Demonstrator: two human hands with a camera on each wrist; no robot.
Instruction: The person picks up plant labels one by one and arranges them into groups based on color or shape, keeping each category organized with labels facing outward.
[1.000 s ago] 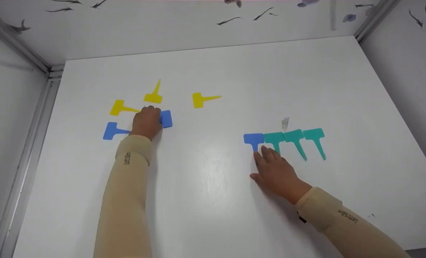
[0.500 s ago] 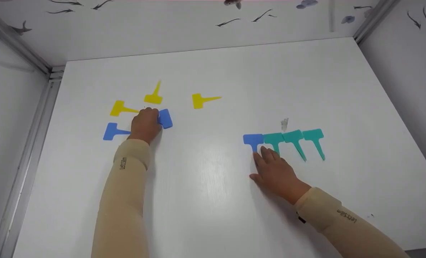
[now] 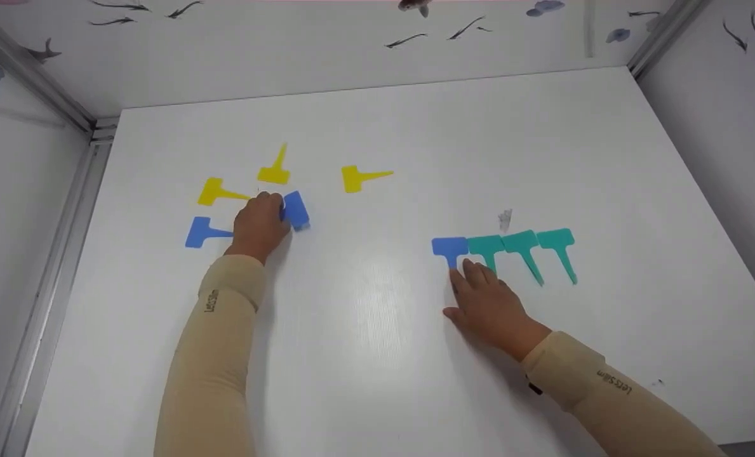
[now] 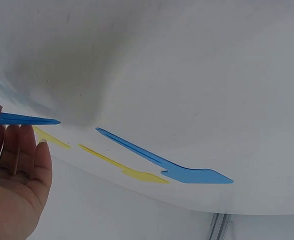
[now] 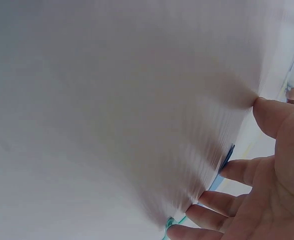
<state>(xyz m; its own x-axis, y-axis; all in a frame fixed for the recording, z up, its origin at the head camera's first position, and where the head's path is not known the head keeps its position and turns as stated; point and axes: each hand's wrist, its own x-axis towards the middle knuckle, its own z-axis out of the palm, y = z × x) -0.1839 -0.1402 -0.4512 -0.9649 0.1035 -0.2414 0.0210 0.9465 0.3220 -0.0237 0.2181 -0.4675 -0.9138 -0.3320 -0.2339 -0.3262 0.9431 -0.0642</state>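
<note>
My left hand point(image 3: 260, 225) pinches a blue T-shaped plant label point(image 3: 297, 210) between thumb and fingers. In the left wrist view the stem of that held label point(image 4: 29, 119) points right, off the table. Just left of the hand lies another blue plant label point(image 3: 198, 233), its tip near the wrist. My right hand point(image 3: 491, 311) rests on the table, fingers spread, fingertips at the stem of a blue plant label point(image 3: 449, 245). That label ends a row with several teal plant labels point(image 3: 556, 239), heads side by side, stems toward me. The right fingers partly cover the nearest stems.
Three yellow plant labels lie around the left hand: one at the left point(image 3: 211, 191), one behind point(image 3: 274, 174) and one farther right point(image 3: 352, 179). A grey smudge point(image 3: 505, 219) marks the white table point(image 3: 377, 349) behind the row. Patterned wall panels point(image 3: 326, 57) enclose the table's back and sides.
The blue label in my left hand has tilted and lifted slightly, now showing a shadow under its head. The left forearm has shifted a little toward me. My right hand stays put.
</note>
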